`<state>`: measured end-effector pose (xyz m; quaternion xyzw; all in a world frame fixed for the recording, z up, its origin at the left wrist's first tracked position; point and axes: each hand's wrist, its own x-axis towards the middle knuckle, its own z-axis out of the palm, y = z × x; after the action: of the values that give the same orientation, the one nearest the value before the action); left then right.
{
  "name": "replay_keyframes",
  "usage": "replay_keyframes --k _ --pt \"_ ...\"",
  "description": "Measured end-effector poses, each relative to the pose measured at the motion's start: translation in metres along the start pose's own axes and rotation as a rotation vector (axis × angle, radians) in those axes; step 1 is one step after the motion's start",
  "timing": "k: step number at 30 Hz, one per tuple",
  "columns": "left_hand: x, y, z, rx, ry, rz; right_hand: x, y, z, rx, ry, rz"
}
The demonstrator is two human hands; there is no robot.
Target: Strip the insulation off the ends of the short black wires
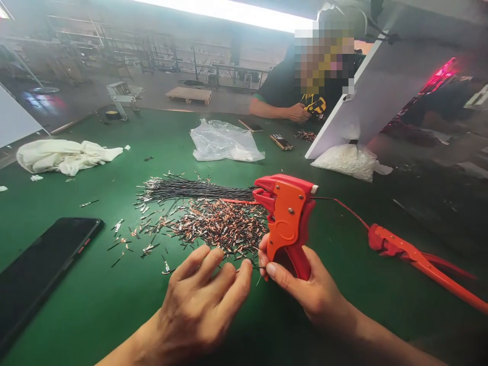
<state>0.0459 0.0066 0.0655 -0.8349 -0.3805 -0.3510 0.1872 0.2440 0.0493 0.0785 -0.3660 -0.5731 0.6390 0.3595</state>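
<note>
My right hand (305, 287) grips the handle of an orange-red wire stripper (286, 216) held upright over the green table (95, 300). A red wire (343, 207) runs through its jaws, out both sides. My left hand (202, 300) hovers palm down just left of it, fingers curled together, and whether they pinch a thin wire I cannot make out. Ahead lies a bundle of black wires (190, 189) and a heap of cut, copper-tipped wire pieces (217, 226).
A black phone (41, 267) lies at the left. A second red hand tool (415, 256) lies at the right. Farther back are a white cloth (63, 155), a clear plastic bag (223, 142), a bag of white parts (348, 160) and a person (297, 91) working across the table.
</note>
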Motion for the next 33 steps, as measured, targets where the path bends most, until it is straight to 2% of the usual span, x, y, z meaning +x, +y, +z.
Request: replay_keyframes --k 2,7,9,14,21,33 --pt "-0.001 -0.004 0.000 -0.035 0.031 -0.047 -0.001 -0.001 -0.003 0.060 -0.082 0.003" --pt "0.002 -0.025 -0.011 -0.008 0.262 -0.338 0.000 0.005 -0.016 0.264 -0.347 0.052" --pt "0.006 -0.031 -0.017 0.001 0.329 -0.400 0.000 0.010 -0.018 0.307 -0.424 0.097" --pt "0.012 -0.030 -0.023 -0.045 0.348 -0.350 0.000 0.022 -0.015 0.328 -0.501 0.177" --pt "0.007 -0.030 -0.018 0.030 0.293 -0.334 -0.001 0.023 -0.010 0.275 -0.538 0.189" --pt "0.008 -0.033 -0.022 0.157 0.261 -0.312 0.000 0.025 -0.015 0.201 -0.604 0.173"
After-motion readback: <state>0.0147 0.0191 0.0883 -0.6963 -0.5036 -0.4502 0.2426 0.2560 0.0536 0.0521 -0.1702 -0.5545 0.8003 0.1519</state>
